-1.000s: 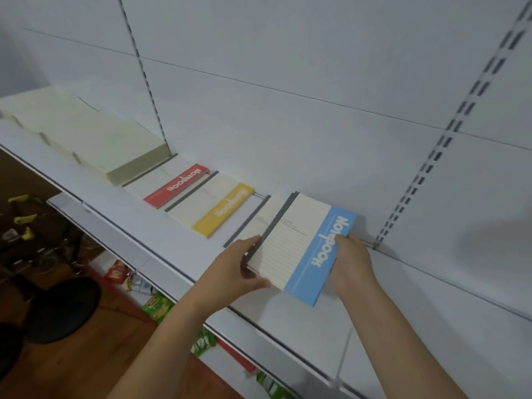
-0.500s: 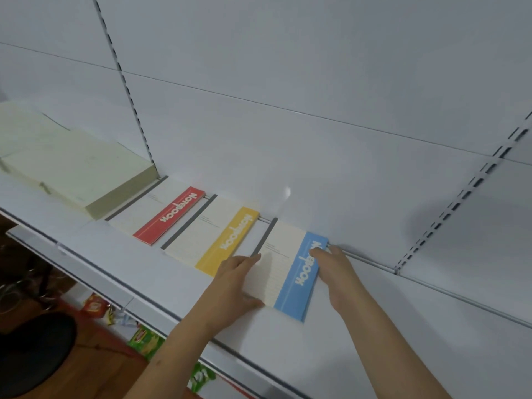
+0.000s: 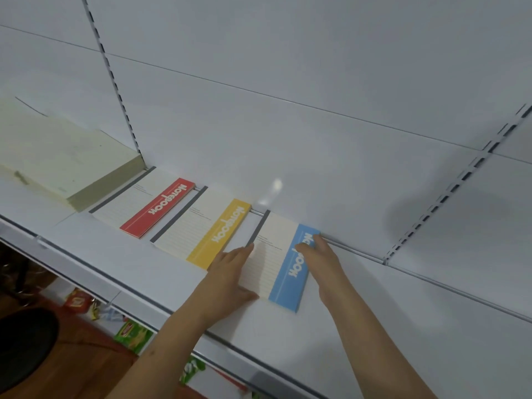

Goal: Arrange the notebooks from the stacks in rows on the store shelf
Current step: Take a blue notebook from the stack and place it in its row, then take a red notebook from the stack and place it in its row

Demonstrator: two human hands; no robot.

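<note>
Two sets of fingers (image 3: 306, 248) lie straight on the blue notebook (image 3: 283, 262): left hand (image 3: 229, 279) flat against its left edge, thumb at the near edge; right hand (image 3: 324, 262) pressing the blue band. Notebook flat on shelf (image 3: 359, 335), far end at back panel. Yellow notebook (image 3: 201, 230) just left, red notebook (image 3: 146, 207) beyond, cream stack (image 3: 57, 159) far left.

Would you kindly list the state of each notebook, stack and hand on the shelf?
Red notebook: flat on shelf, closed.
Yellow notebook: flat, closed, beside red.
Blue notebook: flat, closed, between both hands.
Cream stack: piled at the row's left end.
Left hand: fingers straight, touching blue notebook's left edge.
Right hand: fingers straight, resting on its blue band.
</note>
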